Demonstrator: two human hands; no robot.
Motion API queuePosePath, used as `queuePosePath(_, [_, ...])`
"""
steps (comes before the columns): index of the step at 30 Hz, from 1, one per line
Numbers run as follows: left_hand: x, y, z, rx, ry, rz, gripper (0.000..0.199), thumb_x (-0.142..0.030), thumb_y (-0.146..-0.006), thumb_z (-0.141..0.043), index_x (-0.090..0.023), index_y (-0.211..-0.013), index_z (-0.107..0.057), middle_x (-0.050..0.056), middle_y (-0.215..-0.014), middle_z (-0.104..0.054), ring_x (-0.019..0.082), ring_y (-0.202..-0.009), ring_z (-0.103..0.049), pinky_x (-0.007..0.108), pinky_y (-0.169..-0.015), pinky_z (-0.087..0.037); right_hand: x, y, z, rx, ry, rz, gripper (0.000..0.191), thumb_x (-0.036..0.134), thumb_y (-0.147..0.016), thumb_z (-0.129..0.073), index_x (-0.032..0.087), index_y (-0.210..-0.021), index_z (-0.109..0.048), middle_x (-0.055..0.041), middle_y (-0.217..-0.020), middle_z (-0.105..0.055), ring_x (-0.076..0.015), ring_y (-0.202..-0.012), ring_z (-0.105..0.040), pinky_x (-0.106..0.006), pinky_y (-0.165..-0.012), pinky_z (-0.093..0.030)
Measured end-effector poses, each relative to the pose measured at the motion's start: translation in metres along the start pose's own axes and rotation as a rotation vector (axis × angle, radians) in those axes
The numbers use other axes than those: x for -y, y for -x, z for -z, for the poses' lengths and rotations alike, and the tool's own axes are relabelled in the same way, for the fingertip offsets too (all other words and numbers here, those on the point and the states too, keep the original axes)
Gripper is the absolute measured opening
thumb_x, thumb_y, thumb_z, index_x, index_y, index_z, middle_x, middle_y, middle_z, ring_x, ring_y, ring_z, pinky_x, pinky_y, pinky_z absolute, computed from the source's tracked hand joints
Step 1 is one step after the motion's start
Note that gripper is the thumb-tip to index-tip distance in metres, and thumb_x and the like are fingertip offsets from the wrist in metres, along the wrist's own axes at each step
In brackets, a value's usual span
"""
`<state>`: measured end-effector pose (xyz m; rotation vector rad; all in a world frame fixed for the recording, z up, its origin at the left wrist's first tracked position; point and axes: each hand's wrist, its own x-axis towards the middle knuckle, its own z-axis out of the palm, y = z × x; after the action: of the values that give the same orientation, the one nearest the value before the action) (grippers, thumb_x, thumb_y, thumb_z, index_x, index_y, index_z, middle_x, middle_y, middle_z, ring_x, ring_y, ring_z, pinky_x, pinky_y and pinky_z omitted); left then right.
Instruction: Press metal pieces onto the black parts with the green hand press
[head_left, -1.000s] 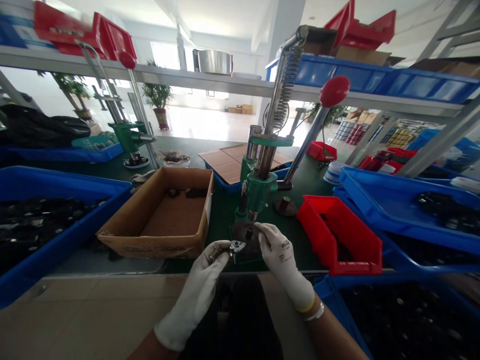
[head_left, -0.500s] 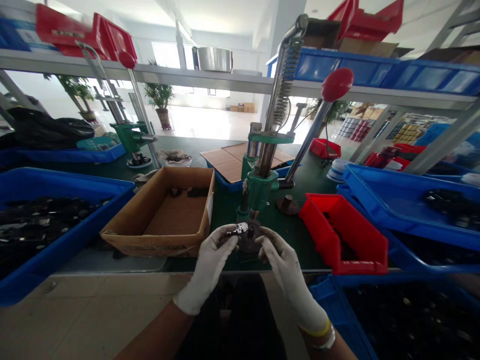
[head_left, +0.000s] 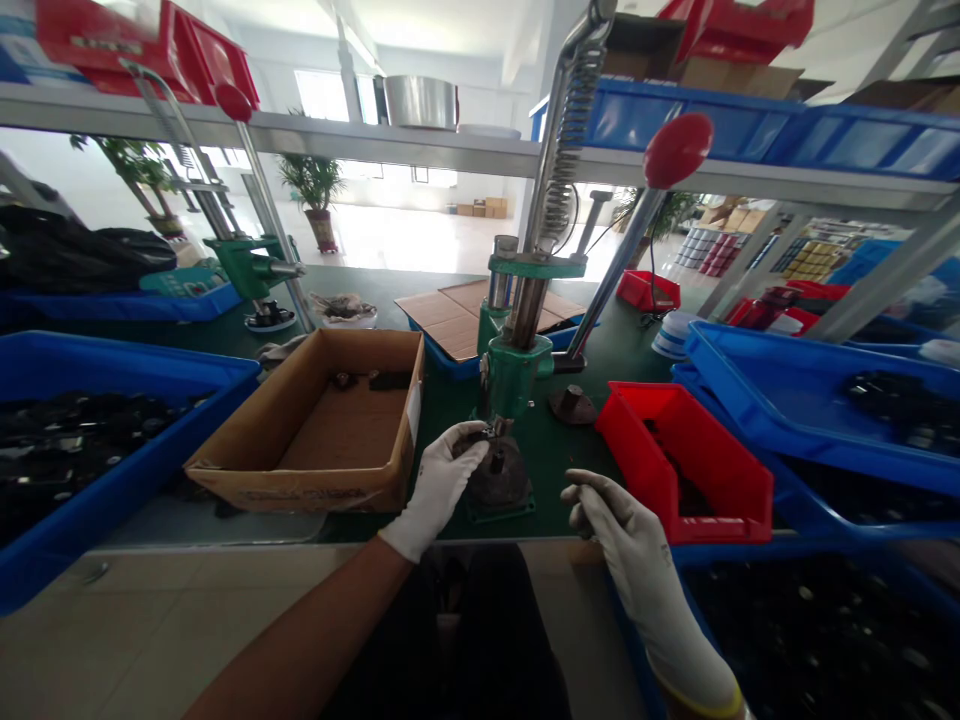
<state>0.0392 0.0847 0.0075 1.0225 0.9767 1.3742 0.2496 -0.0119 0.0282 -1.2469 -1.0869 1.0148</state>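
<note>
The white-gloved left hand (head_left: pixel 435 490) pinched a small silver metal part (head_left: pixel 495 428) above the green metal press (head_left: pixel 510 375), the white-gloved right hand (head_left: pixel 630 550) was open and empty, and a brown cardboard box (head_left: pixel 337 480) held few parts.

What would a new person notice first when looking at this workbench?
A green hand press with a red ball handle stands in the middle of the view, and a white-gloved left hand is at its base. Bright blue trays of dark parts lie on both sides, and a red plastic bin sits right of the press.
</note>
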Motion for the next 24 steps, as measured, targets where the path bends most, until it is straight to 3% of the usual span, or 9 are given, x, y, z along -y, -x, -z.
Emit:
queuePosePath(6, [0.005, -0.002, 0.001, 0.036, -0.062, -0.016, 0.034, -0.027, -0.072, -0.079, -0.016, -0.103, -0.074, 0.006, -0.101, -0.077, 0.018, -0.092, -0.070, 0.033, -0.093, -0.056, 0.007, 0.002, 0.009, -0.001, 0.075, 0.122, 0.040, 0.051, -0.090, -0.072, 0.019, -0.112, -0.075, -0.0091, -0.094, -0.074, -0.0151, -0.071, -0.066, -0.026, -0.062, -0.058])
queuePosePath(9, [0.004, -0.002, 0.004, 0.076, -0.163, -0.094, 0.028, -0.025, -0.076, -0.074, -0.017, -0.103, -0.073, 0.006, -0.102, -0.077, 0.019, -0.096, -0.071, 0.034, -0.094, -0.056, 0.029, -0.001, 0.011, -0.027, 0.167, 0.259, 0.032, 0.046, -0.094, -0.068, 0.020, -0.112, -0.075, -0.0082, -0.094, -0.075, -0.0150, -0.072, -0.068, -0.027, -0.063, -0.059])
queuePosePath(12, [0.002, -0.002, 0.008, 0.122, -0.316, -0.214, 0.023, -0.021, -0.081, -0.068, -0.018, -0.103, -0.072, 0.006, -0.105, -0.077, 0.020, -0.101, -0.070, 0.036, -0.097, -0.055, 0.079, -0.013, 0.008, -0.208, 0.310, 0.494, 0.028, 0.040, -0.097, -0.066, 0.023, -0.117, -0.074, -0.0055, -0.093, -0.075, -0.0143, -0.070, -0.066, -0.028, -0.062, -0.057])
queuePosePath(15, [0.001, -0.003, 0.011, 0.145, -0.445, -0.303, 0.021, -0.019, -0.084, -0.065, -0.019, -0.104, -0.070, 0.006, -0.107, -0.076, 0.021, -0.102, -0.070, 0.036, -0.098, -0.053, 0.152, -0.039, -0.003, -0.428, 0.459, 0.859, 0.035, 0.029, -0.100, -0.060, 0.020, -0.133, -0.066, -0.0073, -0.109, -0.073, -0.0138, -0.071, -0.064, -0.032, -0.064, -0.055])
queuePosePath(17, [0.002, -0.004, 0.012, 0.154, -0.497, -0.349, 0.019, -0.019, -0.086, -0.063, -0.020, -0.105, -0.069, 0.005, -0.106, -0.076, 0.021, -0.102, -0.070, 0.036, -0.097, -0.053, 0.202, -0.061, -0.013, -0.390, 0.639, 1.066, 0.042, 0.025, -0.105, -0.049, 0.013, -0.146, -0.054, -0.0122, -0.138, -0.062, -0.0157, -0.099, -0.066, -0.035, -0.083, -0.056])
queuePosePath(18, [0.003, -0.004, 0.013, 0.161, -0.516, -0.368, 0.019, -0.019, -0.087, -0.063, -0.020, -0.105, -0.069, 0.005, -0.105, -0.076, 0.021, -0.101, -0.070, 0.036, -0.097, -0.053, 0.225, -0.071, -0.019, -0.343, 0.725, 1.074, 0.042, 0.026, -0.107, -0.045, 0.012, -0.146, -0.052, -0.0120, -0.142, -0.060, -0.0160, -0.110, -0.063, -0.035, -0.090, -0.054])
queuePosePath(19, [0.003, -0.005, 0.014, 0.165, -0.531, -0.384, 0.018, -0.019, -0.088, -0.063, -0.020, -0.105, -0.069, 0.005, -0.105, -0.075, 0.021, -0.101, -0.069, 0.035, -0.097, -0.053, 0.244, -0.080, -0.026, -0.297, 0.818, 1.019, 0.039, 0.030, -0.109, -0.041, 0.012, -0.140, -0.058, -0.0108, -0.136, -0.064, -0.0146, -0.105, -0.064, -0.035, -0.088, -0.053])
queuePosePath(22, [0.005, -0.006, 0.015, 0.175, -0.555, -0.398, 0.018, -0.019, -0.088, -0.063, -0.020, -0.105, -0.068, 0.005, -0.105, -0.075, 0.020, -0.101, -0.069, 0.035, -0.097, -0.052, 0.280, -0.096, -0.040, -0.246, 0.965, 0.740, 0.040, 0.041, -0.108, -0.043, 0.012, -0.112, -0.072, -0.0019, -0.095, -0.072, -0.0061, -0.067, -0.055, -0.027, -0.065, -0.043])
queuePosePath(24, [0.006, -0.007, 0.016, 0.182, -0.550, -0.397, 0.018, -0.018, -0.089, -0.062, -0.020, -0.106, -0.068, 0.005, -0.106, -0.074, 0.020, -0.102, -0.069, 0.035, -0.097, -0.052, 0.286, -0.097, -0.041, -0.236, 0.872, 0.645, 0.035, 0.038, -0.102, -0.054, 0.009, -0.098, -0.074, 0.0032, -0.074, -0.066, -0.0029, -0.056, -0.046, -0.025, -0.059, -0.034])
